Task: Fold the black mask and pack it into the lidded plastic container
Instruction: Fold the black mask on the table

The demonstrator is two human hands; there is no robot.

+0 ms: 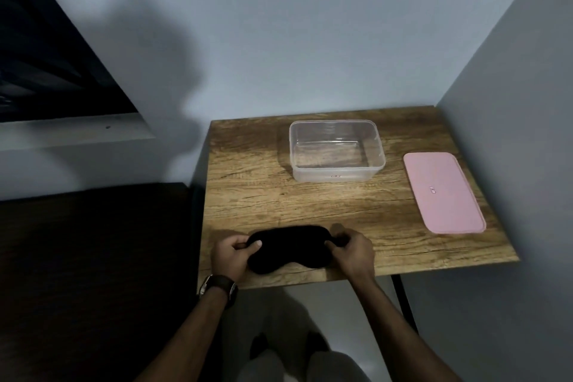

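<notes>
A black mask [290, 248] lies flat and unfolded near the front edge of the wooden table [248, 195]. My left hand [232, 256] pinches its left end, thumb on top. My right hand [352, 250] pinches its right end. A clear plastic container [336, 150] stands uncovered and empty at the back middle of the table. Its pink lid [443, 192] lies flat on the table to the right, apart from the container.
Grey walls close in behind the table and along its right side. A dark surface [93, 273] sits to the left of the table, slightly lower. A dark framed panel [46, 56] hangs on the left wall. My legs and feet show below the table's front edge.
</notes>
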